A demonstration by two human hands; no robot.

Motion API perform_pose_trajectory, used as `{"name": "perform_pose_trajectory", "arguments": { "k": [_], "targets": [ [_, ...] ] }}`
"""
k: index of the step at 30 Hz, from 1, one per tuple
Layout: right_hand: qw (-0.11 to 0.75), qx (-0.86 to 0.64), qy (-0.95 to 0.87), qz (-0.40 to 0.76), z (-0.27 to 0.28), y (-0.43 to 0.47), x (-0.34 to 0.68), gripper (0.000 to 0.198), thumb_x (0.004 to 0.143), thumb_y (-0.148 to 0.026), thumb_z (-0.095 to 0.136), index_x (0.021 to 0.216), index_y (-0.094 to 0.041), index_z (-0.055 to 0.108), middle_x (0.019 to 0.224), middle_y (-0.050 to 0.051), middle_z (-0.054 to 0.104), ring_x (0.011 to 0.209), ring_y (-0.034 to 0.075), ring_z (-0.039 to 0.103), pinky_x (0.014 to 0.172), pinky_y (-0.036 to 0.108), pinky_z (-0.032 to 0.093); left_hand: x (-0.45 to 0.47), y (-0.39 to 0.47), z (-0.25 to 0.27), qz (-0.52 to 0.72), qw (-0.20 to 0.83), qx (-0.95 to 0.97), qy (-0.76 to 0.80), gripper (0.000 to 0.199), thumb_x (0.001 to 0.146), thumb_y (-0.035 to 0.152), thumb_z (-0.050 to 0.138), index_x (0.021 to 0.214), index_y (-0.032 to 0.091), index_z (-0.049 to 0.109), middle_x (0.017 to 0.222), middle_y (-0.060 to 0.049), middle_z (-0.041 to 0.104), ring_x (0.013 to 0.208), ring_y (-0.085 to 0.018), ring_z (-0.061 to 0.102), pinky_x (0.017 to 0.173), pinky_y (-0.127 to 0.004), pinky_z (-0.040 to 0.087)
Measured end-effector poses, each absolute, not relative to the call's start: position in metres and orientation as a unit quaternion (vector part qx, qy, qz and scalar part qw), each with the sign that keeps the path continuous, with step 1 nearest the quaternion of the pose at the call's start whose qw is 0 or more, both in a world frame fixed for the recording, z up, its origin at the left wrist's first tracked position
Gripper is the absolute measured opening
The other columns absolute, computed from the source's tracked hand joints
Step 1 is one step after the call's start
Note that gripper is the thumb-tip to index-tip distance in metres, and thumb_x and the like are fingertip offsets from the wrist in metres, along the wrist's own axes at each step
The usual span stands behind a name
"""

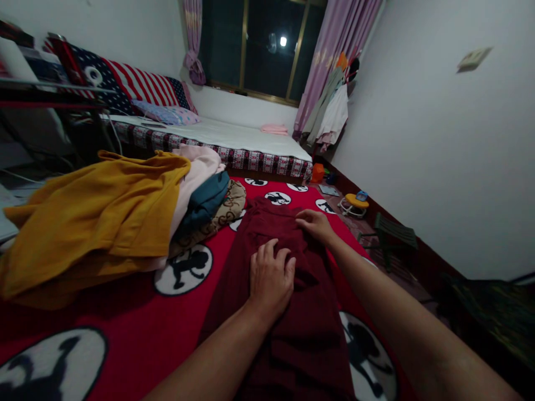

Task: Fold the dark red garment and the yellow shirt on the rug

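Lying rumpled, maroon cloth (307, 328), left fingers (266, 255) slightly spread, right fingers (309, 216) curved, hold unclear

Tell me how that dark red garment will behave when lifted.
The dark red garment will likely sag and flop, since it lies in soft folds. Pushed, it would probably bunch up, as creases show near the left hand. Rolling seems unlikely, because it lies flattened on the red blanket.
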State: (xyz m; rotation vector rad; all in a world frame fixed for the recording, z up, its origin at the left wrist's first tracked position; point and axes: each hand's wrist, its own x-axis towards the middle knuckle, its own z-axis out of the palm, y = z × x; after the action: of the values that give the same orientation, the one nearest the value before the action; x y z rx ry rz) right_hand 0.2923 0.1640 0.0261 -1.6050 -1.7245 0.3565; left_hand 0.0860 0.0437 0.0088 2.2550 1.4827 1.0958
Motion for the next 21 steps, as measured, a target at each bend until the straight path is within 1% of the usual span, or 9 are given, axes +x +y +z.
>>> {"name": "perform_pose_trajectory", "arguments": {
  "k": [2, 4, 7, 9, 11, 14, 16, 18, 21],
  "targets": [
    [0.330, -0.622, -0.690, 0.169, 0.025, 0.164, 0.289, 0.012, 0.069, -0.017, 0.069, 0.080, -0.019, 0.072, 0.078, 0.001, 0.073, 0.074, 0.016, 0.066, 0.072, 0.026, 0.051, 0.085, 0.044, 0.009, 0.377, 0.119, 0.766, 0.507, 0.026, 0.093, 0.032, 0.049, 0.110, 0.022, 0.066, 0.132, -0.011, 0.053, 0.121, -0.029, 0.047, 0.100, -0.049, 0.039],
    [0.339, -0.616, -0.691, 0.167, 0.029, 0.159, 0.287, 0.021, 0.070, -0.014, 0.067, 0.090, -0.020, 0.072, 0.089, 0.003, 0.074, 0.084, 0.017, 0.067, 0.079, 0.028, 0.051, 0.084, 0.044, 0.008, 0.381, 0.125, 0.764, 0.506, 0.028, 0.094, 0.032, 0.047, 0.113, 0.022, 0.065, 0.135, -0.011, 0.051, 0.123, -0.029, 0.046, 0.101, -0.050, 0.039],
    [0.411, -0.571, -0.699, 0.128, 0.044, 0.133, 0.277, 0.028, 0.081, -0.021, 0.060, 0.107, -0.020, 0.067, 0.109, 0.006, 0.070, 0.101, 0.018, 0.064, 0.090, 0.031, 0.049, 0.083, 0.046, 0.008, 0.398, 0.136, 0.756, 0.501, 0.031, 0.095, 0.032, 0.046, 0.117, 0.022, 0.064, 0.139, -0.011, 0.048, 0.126, -0.029, 0.044, 0.103, -0.050, 0.038],
    [0.444, -0.534, -0.715, 0.086, 0.050, 0.102, 0.265, 0.028, 0.086, -0.027, 0.057, 0.111, -0.021, 0.066, 0.113, 0.007, 0.068, 0.107, 0.020, 0.062, 0.095, 0.034, 0.047, 0.081, 0.048, 0.007, 0.429, 0.151, 0.741, 0.494, 0.032, 0.095, 0.030, 0.044, 0.120, 0.021, 0.062, 0.140, -0.012, 0.046, 0.127, -0.028, 0.043, 0.105, -0.049, 0.037],
    [0.439, -0.514, -0.735, 0.057, 0.046, 0.069, 0.250, 0.030, 0.088, -0.030, 0.056, 0.116, -0.023, 0.063, 0.118, 0.007, 0.065, 0.113, 0.021, 0.058, 0.101, 0.037, 0.044, 0.079, 0.053, 0.006, 0.475, 0.171, 0.717, 0.481, 0.032, 0.095, 0.027, 0.042, 0.121, 0.019, 0.061, 0.138, -0.012, 0.047, 0.127, -0.026, 0.044, 0.108, -0.047, 0.036],
    [0.381, -0.518, -0.763, 0.069, 0.024, 0.029, 0.234, 0.037, 0.088, -0.032, 0.057, 0.124, -0.025, 0.060, 0.130, 0.009, 0.058, 0.123, 0.022, 0.052, 0.107, 0.040, 0.040, 0.075, 0.062, 0.004, 0.540, 0.200, 0.675, 0.461, 0.030, 0.095, 0.022, 0.041, 0.116, 0.015, 0.060, 0.130, -0.014, 0.050, 0.126, -0.023, 0.045, 0.110, -0.042, 0.035],
    [0.349, -0.530, -0.767, 0.095, 0.007, 0.014, 0.230, 0.039, 0.088, -0.033, 0.058, 0.126, -0.025, 0.059, 0.137, 0.010, 0.053, 0.127, 0.024, 0.049, 0.109, 0.042, 0.038, 0.072, 0.067, 0.002, 0.558, 0.225, 0.652, 0.461, 0.028, 0.093, 0.018, 0.042, 0.112, 0.013, 0.061, 0.127, -0.015, 0.051, 0.125, -0.023, 0.047, 0.109, -0.041, 0.037],
    [0.356, -0.536, -0.758, 0.107, -0.001, 0.005, 0.229, 0.038, 0.089, -0.032, 0.056, 0.125, -0.024, 0.061, 0.139, 0.010, 0.051, 0.128, 0.023, 0.048, 0.109, 0.043, 0.038, 0.070, 0.068, 0.001, 0.555, 0.249, 0.640, 0.469, 0.028, 0.089, 0.013, 0.044, 0.110, 0.012, 0.062, 0.126, -0.016, 0.050, 0.124, -0.023, 0.048, 0.109, -0.040, 0.038],
    [0.391, -0.531, -0.745, 0.099, 0.004, -0.009, 0.234, 0.029, 0.091, -0.029, 0.052, 0.117, -0.025, 0.065, 0.130, 0.009, 0.059, 0.122, 0.021, 0.054, 0.105, 0.040, 0.042, 0.063, 0.063, 0.001, 0.521, 0.257, 0.663, 0.473, 0.031, 0.083, 0.009, 0.051, 0.112, 0.014, 0.062, 0.132, -0.015, 0.047, 0.130, -0.024, 0.044, 0.112, -0.041, 0.035]
  ]
}}
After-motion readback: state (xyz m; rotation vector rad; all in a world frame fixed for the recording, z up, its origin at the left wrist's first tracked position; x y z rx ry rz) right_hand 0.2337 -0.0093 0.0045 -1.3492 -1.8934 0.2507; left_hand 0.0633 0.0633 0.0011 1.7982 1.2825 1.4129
